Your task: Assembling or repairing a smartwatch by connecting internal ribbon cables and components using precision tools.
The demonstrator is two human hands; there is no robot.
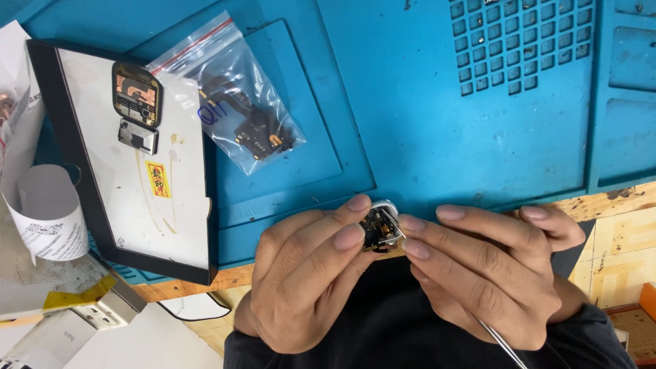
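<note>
Both hands grip: left hand [307, 273] pinches small watch body [380, 225]; right hand [488, 270] holds tweezers [502, 345] above blue mat [424, 102].

Bench surface: blue work mat [437, 109] with a grid of small square pockets [521, 42] at upper right and shallow trays [625, 58] at far right. Wooden bench edge [601, 203] shows below the mat, worn and chipped. Pale patterned floor tile [618, 263] visible at lower right. Light even, soft shadows, no window in view.
</note>
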